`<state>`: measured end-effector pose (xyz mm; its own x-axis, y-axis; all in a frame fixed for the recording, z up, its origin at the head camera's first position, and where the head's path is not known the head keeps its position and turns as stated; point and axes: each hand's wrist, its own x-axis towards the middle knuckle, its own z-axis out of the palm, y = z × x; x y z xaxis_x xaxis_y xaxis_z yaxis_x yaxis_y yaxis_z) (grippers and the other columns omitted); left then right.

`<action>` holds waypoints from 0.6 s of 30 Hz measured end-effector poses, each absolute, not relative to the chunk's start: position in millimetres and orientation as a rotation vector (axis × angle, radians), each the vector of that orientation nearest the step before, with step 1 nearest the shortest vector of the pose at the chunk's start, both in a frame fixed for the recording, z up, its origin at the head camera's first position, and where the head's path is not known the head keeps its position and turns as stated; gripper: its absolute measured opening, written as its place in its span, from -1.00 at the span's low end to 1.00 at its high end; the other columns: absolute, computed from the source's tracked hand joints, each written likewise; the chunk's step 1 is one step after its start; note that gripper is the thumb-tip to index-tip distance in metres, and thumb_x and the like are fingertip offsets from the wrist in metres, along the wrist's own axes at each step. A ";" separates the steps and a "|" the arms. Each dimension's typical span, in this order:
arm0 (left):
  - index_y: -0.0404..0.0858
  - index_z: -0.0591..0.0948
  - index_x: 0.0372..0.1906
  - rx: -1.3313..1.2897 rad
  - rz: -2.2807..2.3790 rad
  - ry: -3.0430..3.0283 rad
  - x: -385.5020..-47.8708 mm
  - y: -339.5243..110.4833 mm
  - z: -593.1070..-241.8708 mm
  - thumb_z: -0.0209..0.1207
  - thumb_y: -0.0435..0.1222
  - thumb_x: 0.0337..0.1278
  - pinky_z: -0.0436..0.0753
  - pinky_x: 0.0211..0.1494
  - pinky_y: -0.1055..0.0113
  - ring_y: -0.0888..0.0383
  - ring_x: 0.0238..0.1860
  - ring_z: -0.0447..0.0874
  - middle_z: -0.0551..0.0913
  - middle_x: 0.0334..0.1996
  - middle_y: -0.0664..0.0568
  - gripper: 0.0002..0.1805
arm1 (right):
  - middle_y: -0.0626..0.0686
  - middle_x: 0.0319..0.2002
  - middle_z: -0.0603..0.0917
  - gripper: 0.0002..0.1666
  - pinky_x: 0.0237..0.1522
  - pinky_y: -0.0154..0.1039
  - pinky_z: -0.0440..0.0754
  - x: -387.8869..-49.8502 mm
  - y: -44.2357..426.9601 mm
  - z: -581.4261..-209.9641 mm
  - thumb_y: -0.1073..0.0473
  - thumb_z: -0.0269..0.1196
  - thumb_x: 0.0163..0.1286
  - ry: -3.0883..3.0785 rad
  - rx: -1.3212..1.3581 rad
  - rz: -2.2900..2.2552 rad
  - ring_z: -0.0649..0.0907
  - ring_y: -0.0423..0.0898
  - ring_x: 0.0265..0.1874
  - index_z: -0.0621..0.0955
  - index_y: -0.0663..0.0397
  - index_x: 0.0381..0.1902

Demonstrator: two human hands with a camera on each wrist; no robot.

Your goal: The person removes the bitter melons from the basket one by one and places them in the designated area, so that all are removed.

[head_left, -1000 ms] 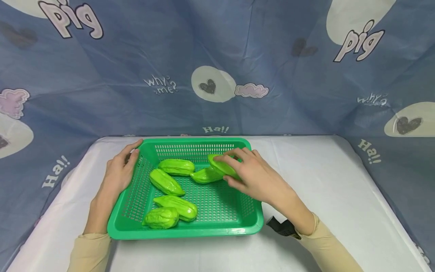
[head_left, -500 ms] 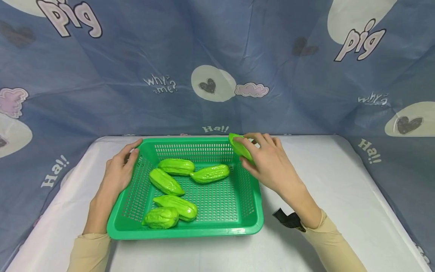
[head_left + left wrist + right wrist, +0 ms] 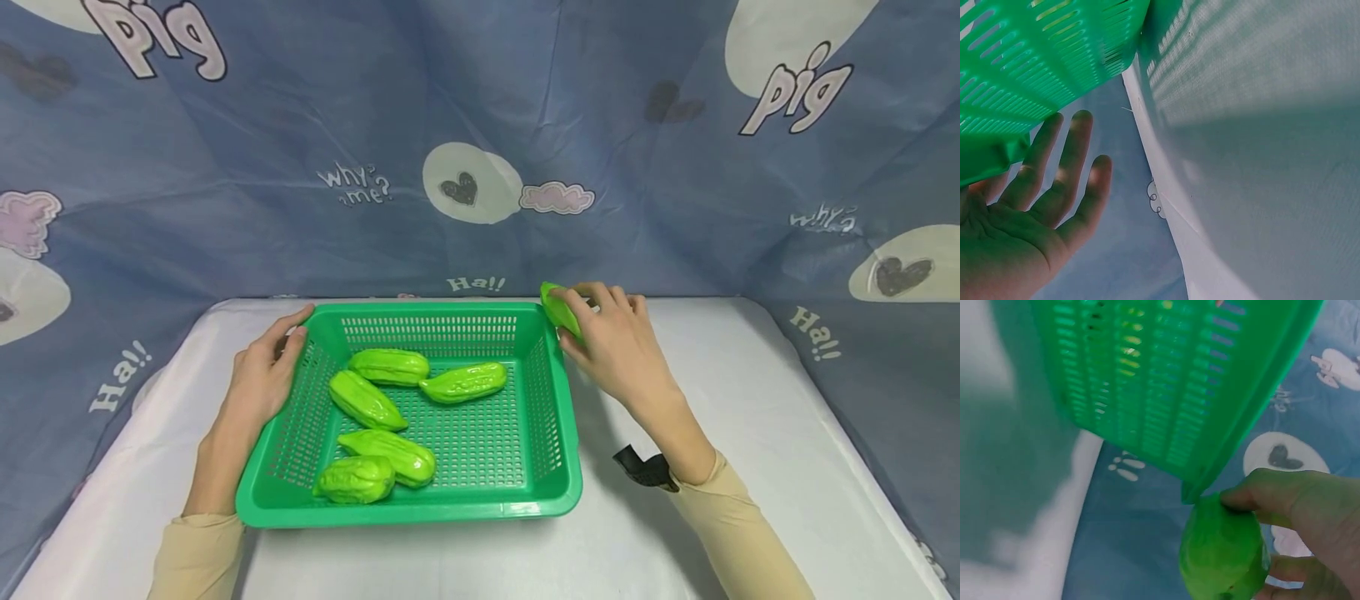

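Note:
On the white-covered table, a green perforated plastic basket [image 3: 525, 510] holds several glossy light-green, ridged, gourd-shaped vegetables [image 3: 463, 382], each tapering to a point. My left hand [image 3: 258, 379] holds the basket's left rim near the far corner, with the thumb over the rim; in the left wrist view, its other fingers [image 3: 1072, 165] reach out below the rim. Just past the right far corner, my right hand [image 3: 611, 342] pinches another such vegetable [image 3: 558, 308]. From the right wrist, this vegetable [image 3: 1222, 550] shows its rounded end, close to the basket's rim; contact cannot be told.
White cloth [image 3: 750, 433] covers the table to the right of the basket. A blue printed cloth [image 3: 637, 233] hangs behind the table and along its sides. A black strap [image 3: 645, 468] sticks out from the right wrist.
My right hand has lifted the gourd-shaped vegetable out from above the basket and carried it right and away, past the right rim. My left hand and the other vegetables have stayed in place.

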<state>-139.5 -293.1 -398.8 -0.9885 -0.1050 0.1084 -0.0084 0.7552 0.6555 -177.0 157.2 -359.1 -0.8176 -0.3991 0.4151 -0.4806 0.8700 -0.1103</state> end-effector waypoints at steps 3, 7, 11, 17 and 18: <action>0.04 0.31 0.71 0.089 -1.047 -2.810 -140.0 -293.2 -399.5 -0.25 0.08 0.81 0.58 0.27 -0.48 -0.52 0.31 0.62 0.57 0.39 -0.50 -0.40 | 0.23 0.22 0.71 -0.40 -0.03 0.18 0.53 -180.0 160.0 -362.3 0.06 0.42 0.48 -2.677 0.618 0.297 0.69 0.28 0.01 0.57 -0.13 0.44; 0.06 0.31 0.71 0.088 -1.048 -2.808 -140.2 -293.6 -399.7 -0.25 0.08 0.81 0.59 0.26 -0.47 -0.52 0.29 0.64 0.59 0.38 -0.50 -0.41 | 0.23 0.22 0.72 -0.40 -0.03 0.18 0.54 -184.5 162.0 -367.8 0.04 0.40 0.49 -2.674 0.579 0.297 0.70 0.28 -0.01 0.58 -0.13 0.44; 0.05 0.31 0.71 0.088 -1.051 -2.805 -139.9 -293.9 -399.5 -0.25 0.08 0.81 0.58 0.27 -0.46 -0.52 0.27 0.65 0.60 0.37 -0.49 -0.41 | 0.25 0.19 0.74 -0.42 -0.07 0.19 0.56 -190.9 163.1 -375.5 0.05 0.41 0.47 -2.653 0.527 0.294 0.71 0.28 -0.05 0.61 -0.09 0.40; 0.05 0.30 0.71 0.087 -1.060 -2.807 -139.4 -293.5 -399.6 -0.25 0.09 0.81 0.58 0.28 -0.47 -0.52 0.28 0.64 0.59 0.38 -0.50 -0.40 | 0.30 0.20 0.74 -0.42 -0.04 0.23 0.59 -202.5 163.7 -389.6 0.04 0.42 0.47 -2.688 0.441 0.299 0.73 0.31 -0.06 0.61 -0.03 0.39; 0.05 0.30 0.71 0.087 -1.061 -2.809 -139.4 -293.5 -399.6 -0.25 0.09 0.81 0.58 0.28 -0.47 -0.52 0.29 0.63 0.58 0.39 -0.50 -0.40 | 0.31 0.20 0.73 -0.43 -0.04 0.24 0.59 -204.8 163.9 -392.3 0.04 0.41 0.47 -2.704 0.432 0.296 0.73 0.32 -0.04 0.61 -0.02 0.39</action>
